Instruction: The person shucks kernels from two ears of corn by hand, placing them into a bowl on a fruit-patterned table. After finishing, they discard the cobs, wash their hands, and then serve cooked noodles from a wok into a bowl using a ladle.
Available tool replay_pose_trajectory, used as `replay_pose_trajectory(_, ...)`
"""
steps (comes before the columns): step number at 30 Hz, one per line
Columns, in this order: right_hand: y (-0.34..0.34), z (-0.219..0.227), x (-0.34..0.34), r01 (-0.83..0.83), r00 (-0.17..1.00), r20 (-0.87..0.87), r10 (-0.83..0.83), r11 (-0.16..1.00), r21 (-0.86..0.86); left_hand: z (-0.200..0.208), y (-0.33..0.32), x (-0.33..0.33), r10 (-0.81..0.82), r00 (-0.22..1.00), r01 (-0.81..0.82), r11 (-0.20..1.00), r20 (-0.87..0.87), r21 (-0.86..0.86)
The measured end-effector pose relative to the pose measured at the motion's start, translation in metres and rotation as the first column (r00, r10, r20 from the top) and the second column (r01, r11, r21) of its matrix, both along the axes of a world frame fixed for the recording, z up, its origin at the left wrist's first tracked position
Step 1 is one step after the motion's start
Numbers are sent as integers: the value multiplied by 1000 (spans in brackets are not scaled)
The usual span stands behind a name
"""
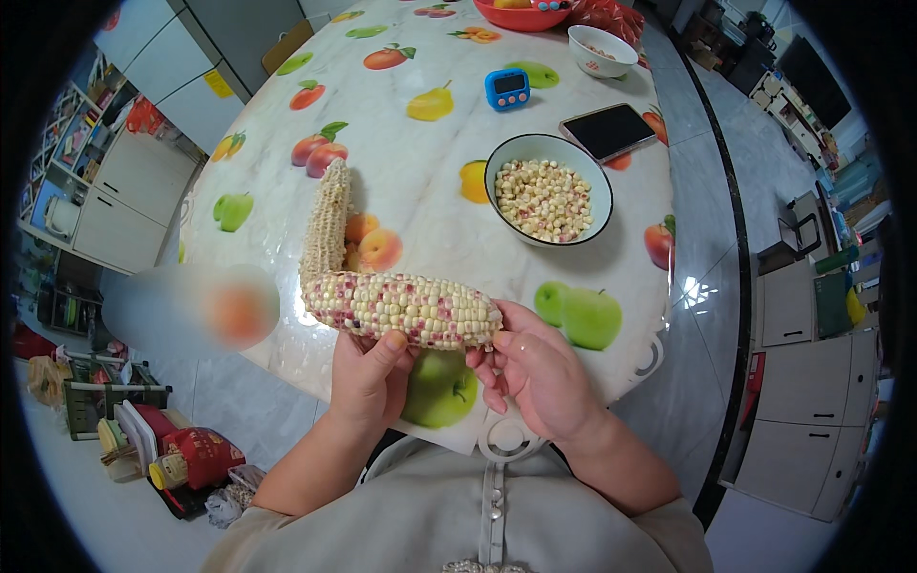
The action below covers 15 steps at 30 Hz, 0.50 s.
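Left of the table (275, 196), a yellow label (218, 84) is too tiny to read. A bare cob (327, 224) lies behind the corn (401, 310), near the front edge. Fingers of the left hand (368, 379) pinch its side; those of the right hand (543, 377), its end. A bowl (548, 236) stands by the right edge.

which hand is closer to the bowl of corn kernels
Right. The right hand, at the right end of the speckled cob, is almost straight below the bowl of corn kernels in view; the left hand is farther off, below and left of it.
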State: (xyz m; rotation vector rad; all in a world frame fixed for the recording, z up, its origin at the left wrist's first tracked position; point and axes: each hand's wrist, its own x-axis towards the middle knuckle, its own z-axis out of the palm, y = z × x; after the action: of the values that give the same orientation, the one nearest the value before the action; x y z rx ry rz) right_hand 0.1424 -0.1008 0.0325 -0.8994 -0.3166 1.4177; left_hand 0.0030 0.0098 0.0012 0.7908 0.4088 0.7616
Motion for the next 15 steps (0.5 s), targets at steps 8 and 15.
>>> replay_pose_trajectory(8,6,-4,-7,69,998,12,-69,997,-21,-3,2,-2,-27,999,28,999,-36,39)
replay_pose_trajectory(15,6,-5,-7,79,997,-10,-79,997,-17,3,-2,-1,-15,1000,15,1000,1,24)
